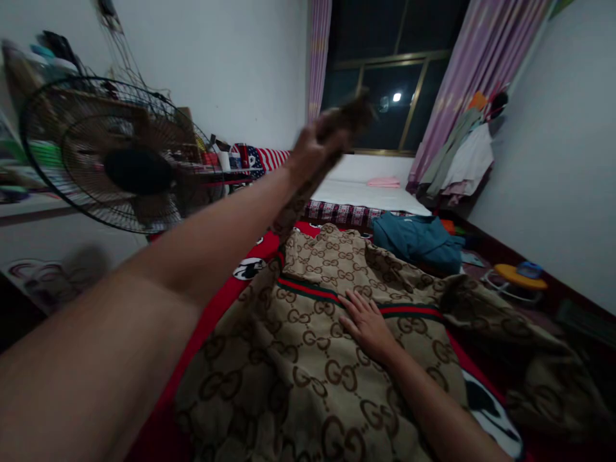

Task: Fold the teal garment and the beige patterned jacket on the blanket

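Observation:
A beige jacket (pixel 317 321) with a brown letter pattern and a green-and-red stripe lies spread out in front of me. My left hand (pixel 310 147), blurred by motion, is raised high toward the window and closed around the end of the jacket's left-side sleeve (pixel 293 208), which stretches up from the shoulder. Flat on the middle of the jacket, just at the stripe, rests my right hand (pixel 368 324) with its fingers apart. The other sleeve (pixel 510 314) extends out to the right. Beneath the jacket is a red cover (pixel 209 321) with black-and-white figures.
At the left stands a black fan (pixel 137 170) before a cluttered table. Beyond the jacket are a folded teal garment (pixel 418 240) and a white-topped bed (pixel 366 196). An orange-seated stool (pixel 517 280) is at the right, below clothes (pixel 466 157) hanging by the curtain.

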`<state>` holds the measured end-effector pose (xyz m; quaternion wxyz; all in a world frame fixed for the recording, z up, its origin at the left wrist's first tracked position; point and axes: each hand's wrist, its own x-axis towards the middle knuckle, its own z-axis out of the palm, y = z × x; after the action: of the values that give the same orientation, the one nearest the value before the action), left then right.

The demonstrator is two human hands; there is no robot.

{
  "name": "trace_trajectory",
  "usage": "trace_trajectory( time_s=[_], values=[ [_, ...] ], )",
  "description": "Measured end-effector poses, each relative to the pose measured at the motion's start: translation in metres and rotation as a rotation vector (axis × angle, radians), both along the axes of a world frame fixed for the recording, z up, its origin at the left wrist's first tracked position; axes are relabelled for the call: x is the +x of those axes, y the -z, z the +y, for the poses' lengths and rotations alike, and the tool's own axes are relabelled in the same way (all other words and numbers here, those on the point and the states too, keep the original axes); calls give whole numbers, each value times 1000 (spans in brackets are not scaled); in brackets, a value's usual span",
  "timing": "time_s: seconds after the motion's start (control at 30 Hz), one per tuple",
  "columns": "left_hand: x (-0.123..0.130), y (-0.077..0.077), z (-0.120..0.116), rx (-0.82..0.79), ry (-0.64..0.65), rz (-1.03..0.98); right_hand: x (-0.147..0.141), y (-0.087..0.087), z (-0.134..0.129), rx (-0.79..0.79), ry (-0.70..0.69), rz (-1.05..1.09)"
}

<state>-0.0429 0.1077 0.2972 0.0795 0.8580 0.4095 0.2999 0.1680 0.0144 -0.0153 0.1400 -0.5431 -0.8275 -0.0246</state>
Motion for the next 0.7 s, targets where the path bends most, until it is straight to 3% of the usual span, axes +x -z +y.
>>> trace_trajectory(
  time_s=[0.07,0.13,0.17,0.23,0.3,0.37,0.4,0.53,0.63,0.7],
  values=[
    [53,43,-17,269,297,-16,1,1,0,11,-2,13],
    [83,103,-33,300,516,138,1,0,-1,33,4,32],
    [87,133,-37,281,547,213,1,-1,-1,47,0,46],
    [78,186,-37,202,439,331,2,-3,-3,83,-31,87],
    [52,222,-26,105,185,359,1,-6,-5,121,-69,135],
    [19,240,-12,-14,-70,369,0,-8,-8,154,-80,173],
    [3,245,-6,-77,-136,384,-1,-8,-9,167,-78,184],
    [-49,251,-2,-278,-107,432,-2,-7,-10,188,-66,222],
    [-72,251,-23,-244,-78,442,7,-14,-6,192,-56,217],
    [-83,248,-44,-216,-102,463,21,-23,2,233,23,137]
  ],
)
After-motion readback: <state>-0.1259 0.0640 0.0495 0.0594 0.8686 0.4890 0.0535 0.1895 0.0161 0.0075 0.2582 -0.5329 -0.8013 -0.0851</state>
